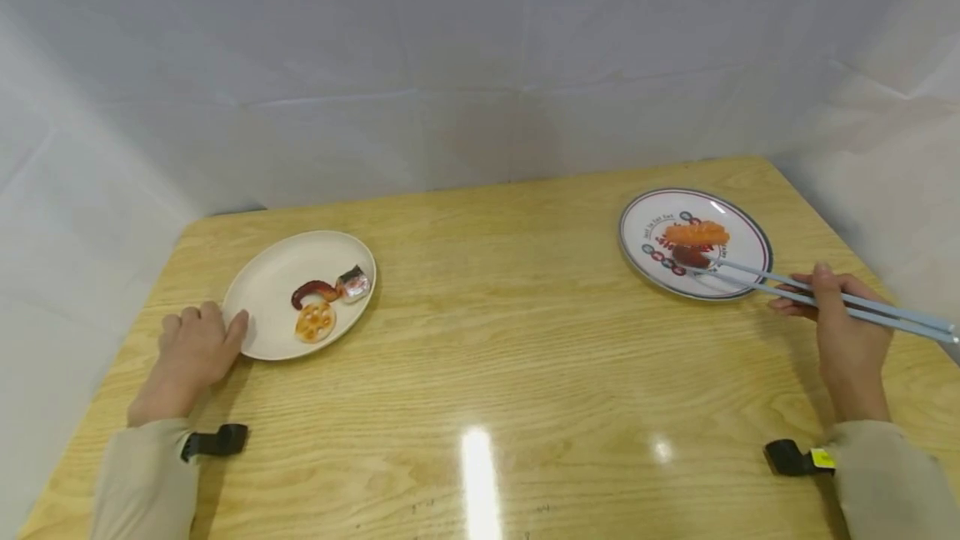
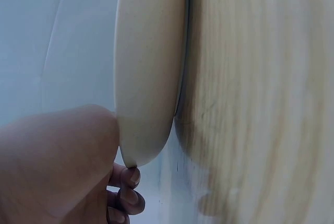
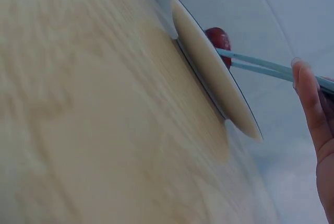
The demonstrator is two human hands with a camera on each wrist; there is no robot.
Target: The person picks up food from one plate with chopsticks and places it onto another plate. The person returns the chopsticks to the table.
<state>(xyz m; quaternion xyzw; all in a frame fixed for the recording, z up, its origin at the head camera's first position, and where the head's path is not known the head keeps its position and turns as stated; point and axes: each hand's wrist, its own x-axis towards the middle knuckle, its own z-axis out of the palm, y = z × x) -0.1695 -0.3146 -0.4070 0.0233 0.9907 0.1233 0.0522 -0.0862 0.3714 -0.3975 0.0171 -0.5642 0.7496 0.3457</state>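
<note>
In the head view my left hand (image 1: 193, 348) is at the near-left rim of a cream plate (image 1: 262, 290), gripping the edge between thumb and fingers. On that plate lie a curved reddish-brown tentacle piece (image 1: 315, 290), a lotus root slice (image 1: 315, 321) and a sushi roll piece (image 1: 352, 284). My right hand (image 1: 847, 332) holds a pair of light blue chopsticks (image 1: 892, 317). Their tips reach a dark red rounded food piece (image 3: 219, 44) on a white printed plate (image 1: 645, 227). Just behind it on this plate sits an orange food piece (image 1: 697, 233).
Both plates stand on a wooden table (image 1: 480, 315), the cream one at left, the printed one toward the back right. White sheeting (image 1: 465, 65) hangs behind the table and along both sides. Each wrist wears a small black camera (image 1: 217, 440).
</note>
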